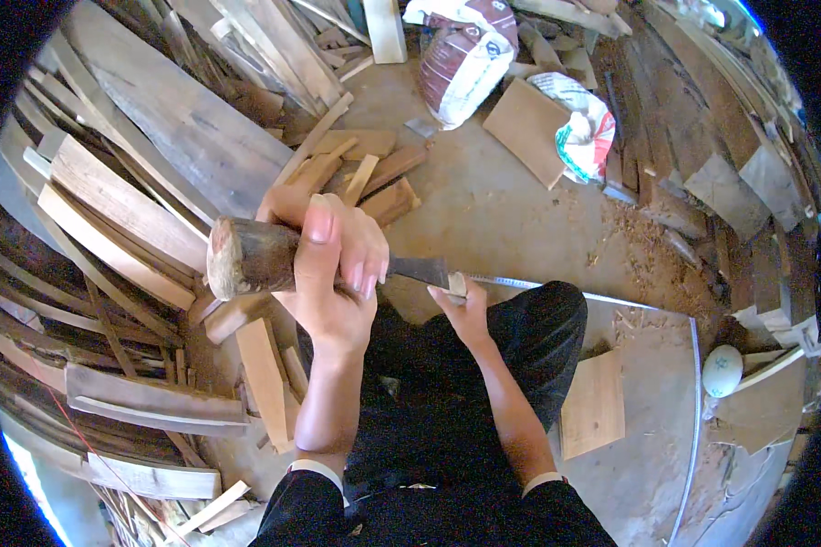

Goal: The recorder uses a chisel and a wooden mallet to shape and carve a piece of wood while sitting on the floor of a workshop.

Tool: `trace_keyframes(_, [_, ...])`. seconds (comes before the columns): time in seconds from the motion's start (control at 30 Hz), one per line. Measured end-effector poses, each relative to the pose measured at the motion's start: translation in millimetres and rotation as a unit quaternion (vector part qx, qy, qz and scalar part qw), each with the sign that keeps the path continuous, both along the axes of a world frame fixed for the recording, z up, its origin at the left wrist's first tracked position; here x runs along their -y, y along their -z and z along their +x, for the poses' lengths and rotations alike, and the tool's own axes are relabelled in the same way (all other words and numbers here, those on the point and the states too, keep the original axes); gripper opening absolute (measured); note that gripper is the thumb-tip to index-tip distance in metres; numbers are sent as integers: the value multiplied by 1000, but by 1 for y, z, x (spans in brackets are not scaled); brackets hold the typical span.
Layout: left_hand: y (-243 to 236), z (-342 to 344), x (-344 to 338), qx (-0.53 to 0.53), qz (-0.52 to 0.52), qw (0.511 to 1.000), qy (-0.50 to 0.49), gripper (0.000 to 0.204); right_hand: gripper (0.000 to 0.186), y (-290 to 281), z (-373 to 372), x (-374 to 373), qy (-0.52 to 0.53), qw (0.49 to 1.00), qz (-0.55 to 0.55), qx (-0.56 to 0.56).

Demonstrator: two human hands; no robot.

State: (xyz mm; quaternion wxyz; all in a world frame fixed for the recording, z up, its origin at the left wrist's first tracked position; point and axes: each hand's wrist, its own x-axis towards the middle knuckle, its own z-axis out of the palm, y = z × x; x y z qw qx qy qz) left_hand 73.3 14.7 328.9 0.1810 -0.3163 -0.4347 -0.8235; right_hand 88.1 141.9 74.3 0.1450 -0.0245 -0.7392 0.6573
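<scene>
Left hand (333,264) wraps thick wooden tool handle (254,259), dark blade (420,269) toward 3 o'clock, tip unclear near small pale block (456,284) pinched by right hand (466,314).

Planks (123,214): left of the chisel (269,257)
Sacks (470,64): beyond it, to the right
Measuring tape (694,365): right of it

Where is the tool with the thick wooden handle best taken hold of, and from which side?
Probably by its wooden handle, coming from the person's body side. The handle is thick and rounded, and the left hand already wraps it with the thumb on the upper side. It lies roughly crosswise, blunt end to the left; the dark part at right looks slimmer, so likely less comfortable.
</scene>
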Motion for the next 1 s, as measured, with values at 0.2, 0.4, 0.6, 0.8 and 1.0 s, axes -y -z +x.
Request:
trace_keyframes(0.2, [-5, 2, -5, -3, -40, 999, 8, 17, 25, -4, -4, 4, 0, 1000, 15, -23])
trace_keyframes(0.4, [-11, 14, -13, 14, -93, 995, -13, 18, 27, 8, -6, 2, -9, 999, 39, -33])
trace_keyframes(0.6, [-14, 6, -12, 132, -97, 987, -2, 24, 22, 8, -8, 10, 20, 999, 16, -46])
trace_keyframes(0.8, [-42, 14, -7, 26, -64, 996, 52, 20, 14, -14, -8, 15, 38, 997, 6, -63])
trace_keyframes(1.0, [-11, -9, -2, 144, -54, 988, -3, 22, 19, -13, -8, 23, 33, 999, 15, -39])
